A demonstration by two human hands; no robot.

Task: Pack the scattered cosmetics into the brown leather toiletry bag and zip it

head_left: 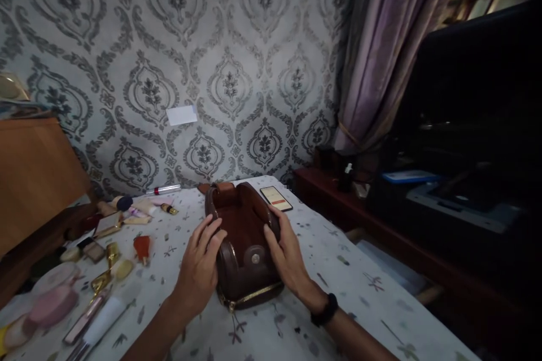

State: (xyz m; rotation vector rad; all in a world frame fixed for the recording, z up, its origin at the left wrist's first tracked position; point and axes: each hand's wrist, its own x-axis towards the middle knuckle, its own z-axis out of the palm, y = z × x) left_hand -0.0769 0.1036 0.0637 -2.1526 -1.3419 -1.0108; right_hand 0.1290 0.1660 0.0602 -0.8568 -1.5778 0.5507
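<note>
A dark brown leather bag with a gold zipper lies on the cloth in front of me, its top unzipped and its reddish-brown inside showing. A round metal snap sits on a tab at the near end of the opening. My left hand holds the bag's left edge, fingers curled over the rim. On the opposite side, my right hand grips the right rim, thumb toward the inside. The wrist behind it wears a black band. I see no loose item inside the bag, though its deeper part is dark.
Makeup items lie on the left, including a pink round compact, an orange-red bottle and several brushes. A lit phone rests beyond the bag. A wooden cabinet stands left; a dark red shelf runs along the right.
</note>
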